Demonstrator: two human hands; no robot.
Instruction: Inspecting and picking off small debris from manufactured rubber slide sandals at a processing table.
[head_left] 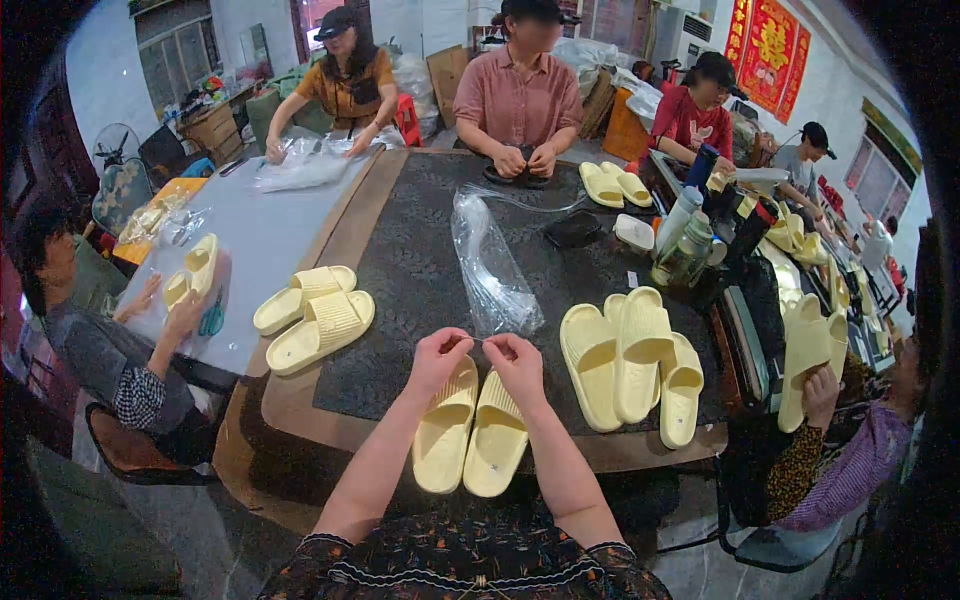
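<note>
While fingers (454,345) pinch, slippers (442,440) near table edge (340,427), bare mat (405,285) leftward

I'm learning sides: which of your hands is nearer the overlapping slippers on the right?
Right: the right hand sits left of those slippers; the left hand is farther left.

Here in the room, a wide fisheye view looks from the wearer's head forward and down over the table (405,270), forearms (375,460) close below, the far wall (430,25) distant.
</note>
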